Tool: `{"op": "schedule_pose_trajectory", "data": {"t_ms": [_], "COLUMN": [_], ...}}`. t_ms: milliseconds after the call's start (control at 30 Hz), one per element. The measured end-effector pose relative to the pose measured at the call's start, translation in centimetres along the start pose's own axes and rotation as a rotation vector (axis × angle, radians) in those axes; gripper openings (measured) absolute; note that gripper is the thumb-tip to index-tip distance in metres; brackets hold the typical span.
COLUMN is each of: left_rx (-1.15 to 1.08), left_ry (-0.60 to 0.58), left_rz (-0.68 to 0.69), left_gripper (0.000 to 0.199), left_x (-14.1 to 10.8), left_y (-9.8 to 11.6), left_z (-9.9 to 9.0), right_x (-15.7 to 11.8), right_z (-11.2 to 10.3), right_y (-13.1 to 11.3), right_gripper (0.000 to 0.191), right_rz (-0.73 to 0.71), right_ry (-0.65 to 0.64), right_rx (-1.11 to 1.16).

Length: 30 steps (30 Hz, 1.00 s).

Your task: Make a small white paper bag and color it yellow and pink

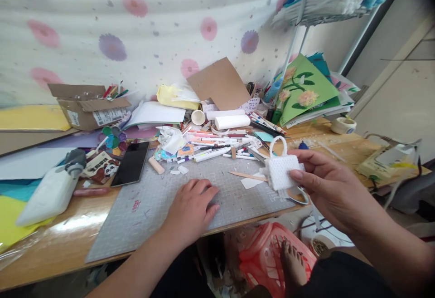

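Note:
My right hand [324, 182] pinches a small white textured bag with a looped handle [280, 171] by its right edge, held above the right end of the grey cutting mat [142, 216]. Flat on the mat lies my left hand [193, 205], its fingers somewhat spread and nothing held. Between the hands are a pointed wooden stick [246, 176] and white paper scraps [251, 183]. Scissors, partly hidden behind the bag, show a handle loop [299, 195] at the mat's right edge.
Behind the mat are piled pens [210, 153] and white rolls [232, 121]. At left stand a phone [131, 163], a white glue bottle [47, 196] and a cardboard box [91, 107]. Below the table's front edge is a red plastic basket [254, 255].

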State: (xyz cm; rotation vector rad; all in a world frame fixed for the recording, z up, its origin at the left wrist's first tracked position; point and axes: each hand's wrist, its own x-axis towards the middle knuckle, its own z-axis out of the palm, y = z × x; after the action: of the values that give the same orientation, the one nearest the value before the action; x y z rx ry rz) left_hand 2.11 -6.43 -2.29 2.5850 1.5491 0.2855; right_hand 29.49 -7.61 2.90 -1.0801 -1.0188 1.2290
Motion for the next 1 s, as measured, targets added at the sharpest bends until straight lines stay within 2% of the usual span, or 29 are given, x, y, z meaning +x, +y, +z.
{"op": "schedule_pose_trajectory", "data": {"t_ms": [333, 500, 667, 833, 1000], "left_rx": [0.047, 0.055, 0.056, 0.044, 0.051], "left_ry": [-0.005, -0.014, -0.028, -0.048, -0.047], "left_rz": [0.042, 0.066, 0.114, 0.154, 0.157], "left_gripper": [0.036, 0.029, 0.047, 0.051, 0.055], "left_x": [-0.3, 0.2, 0.7, 0.7, 0.3], "left_y": [-0.1, -0.2, -1.2, -2.3, -2.3], "left_z": [0.0, -0.1, -0.1, -0.3, -0.3], "right_x": [0.0, -0.1, -0.1, -0.1, -0.2], "right_z": [0.1, 0.6, 0.4, -0.2, 0.0], "right_y": [0.3, -0.1, -0.1, 0.1, -0.1], "right_gripper": [0.039, 0.038, 0.037, 0.038, 0.036], "right_rz": [-0.003, -0.024, -0.023, -0.028, -0.006], "right_ry": [0.024, 0.028, 0.028, 0.056, 0.051], "right_rx": [0.000, 0.025, 0.034, 0.026, 0.006]}}
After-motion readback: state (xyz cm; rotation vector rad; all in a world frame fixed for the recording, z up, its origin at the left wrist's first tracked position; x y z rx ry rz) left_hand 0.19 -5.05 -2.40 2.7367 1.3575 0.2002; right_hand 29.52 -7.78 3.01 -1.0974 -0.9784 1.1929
